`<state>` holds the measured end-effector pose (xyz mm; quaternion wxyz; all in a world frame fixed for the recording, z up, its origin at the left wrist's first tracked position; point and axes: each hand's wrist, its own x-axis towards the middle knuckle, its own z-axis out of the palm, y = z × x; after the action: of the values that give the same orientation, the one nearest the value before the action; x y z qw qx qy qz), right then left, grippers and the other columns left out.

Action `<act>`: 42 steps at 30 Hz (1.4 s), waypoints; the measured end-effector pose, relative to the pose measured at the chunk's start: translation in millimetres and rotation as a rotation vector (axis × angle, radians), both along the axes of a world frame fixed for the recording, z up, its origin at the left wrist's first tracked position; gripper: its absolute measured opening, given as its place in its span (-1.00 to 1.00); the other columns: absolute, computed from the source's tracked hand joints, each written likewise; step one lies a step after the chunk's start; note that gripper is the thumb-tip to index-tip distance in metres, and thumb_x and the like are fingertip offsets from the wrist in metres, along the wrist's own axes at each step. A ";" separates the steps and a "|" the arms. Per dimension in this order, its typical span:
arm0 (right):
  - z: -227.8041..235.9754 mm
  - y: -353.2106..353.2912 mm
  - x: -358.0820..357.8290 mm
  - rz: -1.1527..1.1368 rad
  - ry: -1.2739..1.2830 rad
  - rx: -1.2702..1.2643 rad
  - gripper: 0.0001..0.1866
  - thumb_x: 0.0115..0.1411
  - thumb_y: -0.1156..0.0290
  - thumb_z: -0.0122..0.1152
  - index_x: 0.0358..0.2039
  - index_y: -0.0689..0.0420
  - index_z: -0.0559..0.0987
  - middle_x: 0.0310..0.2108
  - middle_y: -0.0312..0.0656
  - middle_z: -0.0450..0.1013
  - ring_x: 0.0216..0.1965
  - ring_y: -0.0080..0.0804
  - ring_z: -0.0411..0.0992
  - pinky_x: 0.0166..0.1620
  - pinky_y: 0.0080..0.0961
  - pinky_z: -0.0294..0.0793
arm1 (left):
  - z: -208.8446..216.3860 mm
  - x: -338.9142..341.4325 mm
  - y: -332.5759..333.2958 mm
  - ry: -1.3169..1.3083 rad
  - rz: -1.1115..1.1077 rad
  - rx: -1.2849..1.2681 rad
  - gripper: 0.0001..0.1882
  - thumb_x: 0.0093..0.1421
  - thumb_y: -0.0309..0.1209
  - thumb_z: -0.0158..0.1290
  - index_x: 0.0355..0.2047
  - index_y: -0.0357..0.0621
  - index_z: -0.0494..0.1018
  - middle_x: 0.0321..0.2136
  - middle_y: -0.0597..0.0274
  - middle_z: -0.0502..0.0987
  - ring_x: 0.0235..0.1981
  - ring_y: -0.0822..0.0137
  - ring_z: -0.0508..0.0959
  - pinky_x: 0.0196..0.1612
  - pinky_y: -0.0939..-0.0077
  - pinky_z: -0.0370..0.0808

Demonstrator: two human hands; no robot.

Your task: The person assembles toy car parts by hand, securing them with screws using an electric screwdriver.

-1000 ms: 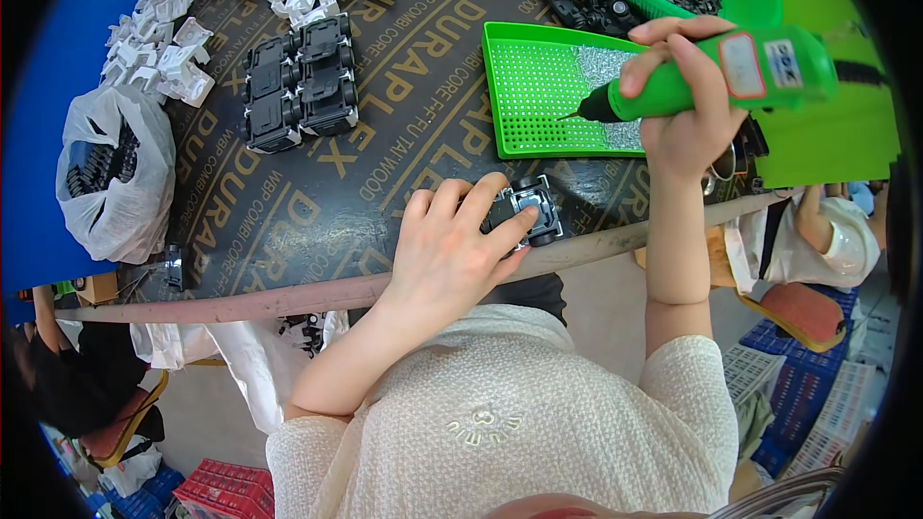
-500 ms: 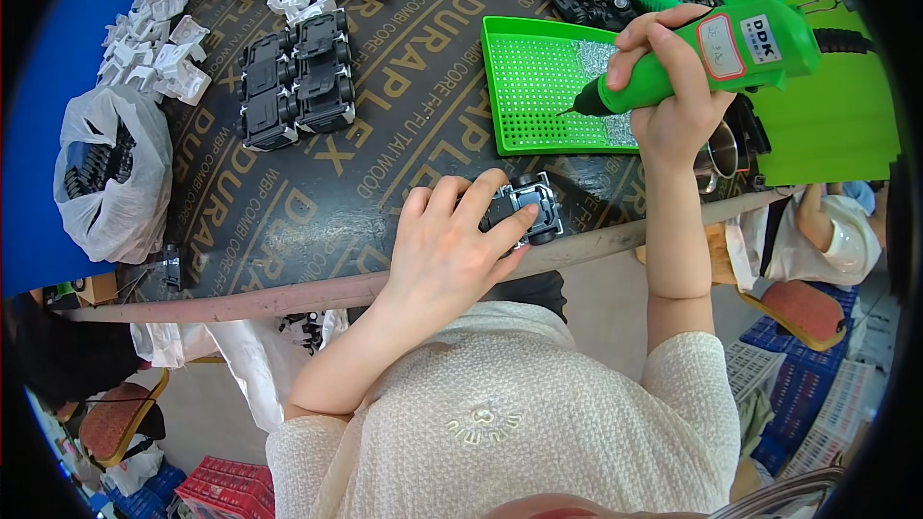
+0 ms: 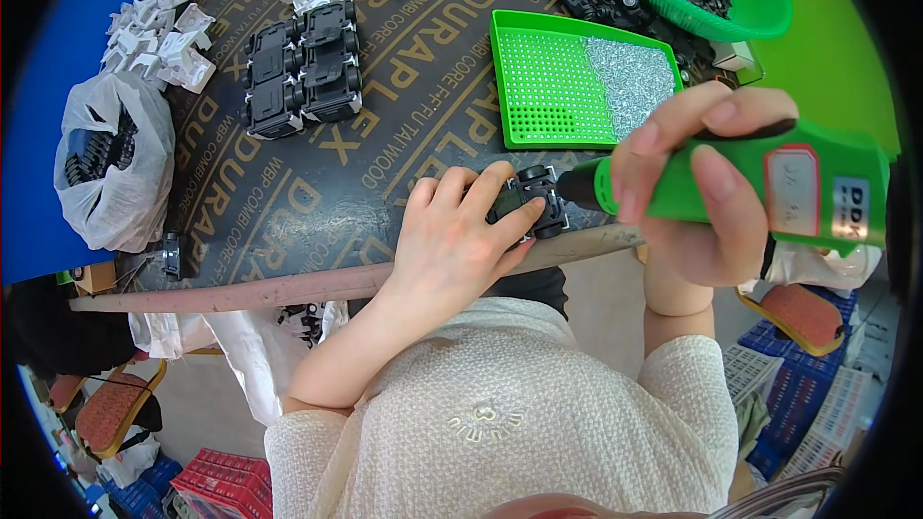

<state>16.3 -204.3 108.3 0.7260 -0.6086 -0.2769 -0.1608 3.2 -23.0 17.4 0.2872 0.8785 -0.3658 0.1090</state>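
Observation:
My left hand [image 3: 457,231] grips a small black toy car chassis [image 3: 546,200] with wheels and pins it on the table near the front edge. The fingers lie over its left part, hiding some of it. In my right hand [image 3: 707,187] is a green electric screwdriver [image 3: 817,187], held almost level with my fingers wrapped round its body. The black nose of the screwdriver is right beside the chassis; its thin bit cannot be made out. Beyond my hands lies a green perforated tray [image 3: 543,67] with a heap of small silver screws [image 3: 630,86] at its right.
Several assembled black car bodies [image 3: 303,72] stand in a block at the back left. White plastic parts [image 3: 173,48] are piled at the far left, above a bag [image 3: 115,173] of black parts. A green basket [image 3: 760,10] of black pieces stands at the back right.
My right hand has brought the screwdriver down and nearer, from over the tray of screws to the chassis. My left hand stays on the chassis.

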 end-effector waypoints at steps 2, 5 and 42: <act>-2.4 5.6 0.8 -0.050 0.028 -0.043 -0.75 0.12 0.53 -0.14 -0.16 0.22 0.24 -0.40 0.13 0.38 -0.71 -0.36 0.33 -0.61 -0.48 0.40 | 0.4 0.2 -0.1 0.000 -0.002 0.001 -0.63 -0.14 -0.28 0.25 -0.23 0.14 0.56 -0.11 0.26 0.39 -0.24 0.28 0.37 -0.23 0.37 0.25; -0.9 15.1 -1.0 -0.078 0.068 -0.100 -0.76 0.09 0.56 -0.06 -0.19 0.21 0.25 -0.43 0.11 0.39 -0.70 -0.35 0.34 -0.61 -0.50 0.40 | 0.6 0.4 1.2 0.005 -0.003 0.006 -0.64 -0.13 -0.28 0.25 -0.24 0.14 0.56 -0.11 0.25 0.40 -0.24 0.28 0.37 -0.23 0.38 0.25; -28.0 -35.0 65.7 -0.423 -0.101 0.005 -0.91 0.05 0.59 0.03 -0.52 0.36 0.45 -0.65 -0.13 0.43 -0.72 -0.47 0.42 -0.55 -0.61 0.41 | -0.2 -0.4 -0.9 0.017 -0.005 0.000 -0.63 -0.15 -0.29 0.28 -0.25 0.12 0.56 -0.11 0.27 0.40 -0.25 0.29 0.37 -0.23 0.37 0.25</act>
<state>82.0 -239.3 80.3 0.6628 -0.6424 -0.1787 -0.3408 2.7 -23.9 17.2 0.2908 0.8784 -0.3656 0.1007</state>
